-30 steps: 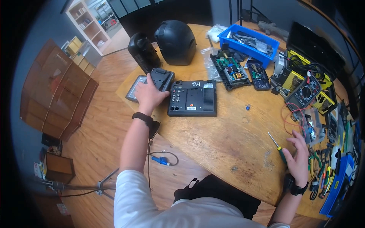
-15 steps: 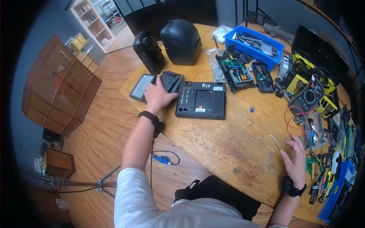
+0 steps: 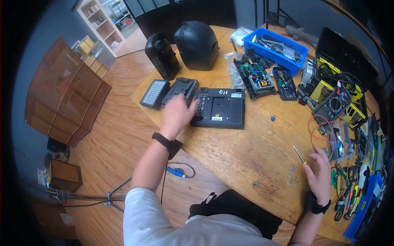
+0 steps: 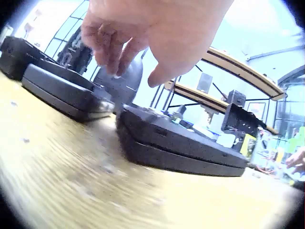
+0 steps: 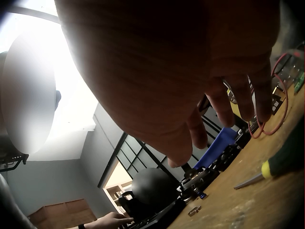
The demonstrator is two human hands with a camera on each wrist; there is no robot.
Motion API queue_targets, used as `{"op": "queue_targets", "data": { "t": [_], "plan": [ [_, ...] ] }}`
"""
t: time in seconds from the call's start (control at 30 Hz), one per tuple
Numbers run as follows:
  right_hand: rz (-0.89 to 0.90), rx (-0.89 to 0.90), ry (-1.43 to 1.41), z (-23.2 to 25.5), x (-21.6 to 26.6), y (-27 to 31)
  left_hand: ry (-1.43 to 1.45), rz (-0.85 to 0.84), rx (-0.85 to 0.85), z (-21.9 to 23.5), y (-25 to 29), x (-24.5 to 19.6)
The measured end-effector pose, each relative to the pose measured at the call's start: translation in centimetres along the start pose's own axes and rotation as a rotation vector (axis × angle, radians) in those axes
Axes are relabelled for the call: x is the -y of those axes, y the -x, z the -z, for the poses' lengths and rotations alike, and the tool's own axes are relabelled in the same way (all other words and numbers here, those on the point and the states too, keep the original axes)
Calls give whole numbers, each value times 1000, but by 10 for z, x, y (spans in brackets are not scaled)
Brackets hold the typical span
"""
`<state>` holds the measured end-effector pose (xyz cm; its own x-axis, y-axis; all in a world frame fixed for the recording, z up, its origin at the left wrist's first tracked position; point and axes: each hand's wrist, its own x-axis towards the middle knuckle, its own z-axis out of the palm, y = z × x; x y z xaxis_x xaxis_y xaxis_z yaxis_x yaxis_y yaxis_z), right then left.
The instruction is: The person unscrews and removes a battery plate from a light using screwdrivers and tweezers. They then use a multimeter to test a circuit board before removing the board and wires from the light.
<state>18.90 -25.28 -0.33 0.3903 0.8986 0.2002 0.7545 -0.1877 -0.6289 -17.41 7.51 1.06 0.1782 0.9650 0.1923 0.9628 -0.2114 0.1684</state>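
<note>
The left hand point(image 3: 177, 116) is over the front edge of a small black device point(image 3: 180, 91), between a panel of small lights point(image 3: 155, 93) and a larger black unit point(image 3: 227, 106) marked HQ. In the left wrist view that hand point(image 4: 152, 38) hangs above the black casings, fingers loosely bent, holding nothing. At the right, the right hand point(image 3: 320, 176) rests by a screwdriver point(image 3: 299, 154), whose handle is partly hidden by it. The right wrist view shows the screwdriver point(image 5: 267, 169) lying on the wood, outside the loose fingers of the right hand point(image 5: 190, 86).
A black rounded case point(image 3: 197, 45) and a black upright object point(image 3: 162, 57) stand at the back. A blue bin point(image 3: 274, 57), an opened circuit board housing point(image 3: 255, 78), a multimeter point(image 3: 333, 103) and tools point(image 3: 352, 192) lie to the right. A blue connector point(image 3: 175, 172) is beyond the table's edge.
The left hand has come off the gap between light panel and small device, moving right and toward the body. The right hand has hardly moved; the head view has shifted slightly.
</note>
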Motion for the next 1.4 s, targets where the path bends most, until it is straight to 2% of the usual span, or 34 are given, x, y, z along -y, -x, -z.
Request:
{"op": "queue_targets", "data": {
  "t": [0.03,0.07,0.1,0.17,0.2,0.33,0.4,0.43,0.53,0.6,0.73,0.8,0.93,1.03,1.1,1.3,1.4],
  "plan": [
    [-1,1,0,0,3,-1,58,59,193,1,6,-5],
    [43,29,17,0,6,-3,-7,-55,112,-7,10,-4],
    [87,57,35,0,10,-4,-5,-55,112,-7,10,-6],
    [85,75,17,1,18,-3,12,16,301,-8,8,-15],
    [82,95,-5,2,20,-2,12,46,244,-14,10,-18],
    [89,86,-18,1,21,1,41,86,286,-20,8,-25],
    [81,101,-83,0,22,1,23,34,127,-33,12,-23],
    [80,101,-82,-2,25,1,24,34,128,-35,12,-22],
    [145,85,-73,-7,33,1,125,45,131,-32,12,-24],
    [166,104,-123,-12,37,-1,334,75,56,-24,20,-30],
    [203,124,-99,-18,43,-2,380,36,42,-23,24,-28],
    [226,134,-97,-21,43,-1,385,66,132,-23,23,-27],
    [219,149,-90,-24,43,0,386,28,90,-31,27,-24],
    [193,156,-105,-26,42,1,285,-53,100,-27,31,-25],
    [194,163,-117,-27,46,-2,146,-63,246,-16,31,-29],
    [217,184,-112,-32,45,-3,76,-104,231,-36,31,-20],
    [207,182,-131,-33,44,-2,42,-87,255,-27,34,-27]
  ]
}}
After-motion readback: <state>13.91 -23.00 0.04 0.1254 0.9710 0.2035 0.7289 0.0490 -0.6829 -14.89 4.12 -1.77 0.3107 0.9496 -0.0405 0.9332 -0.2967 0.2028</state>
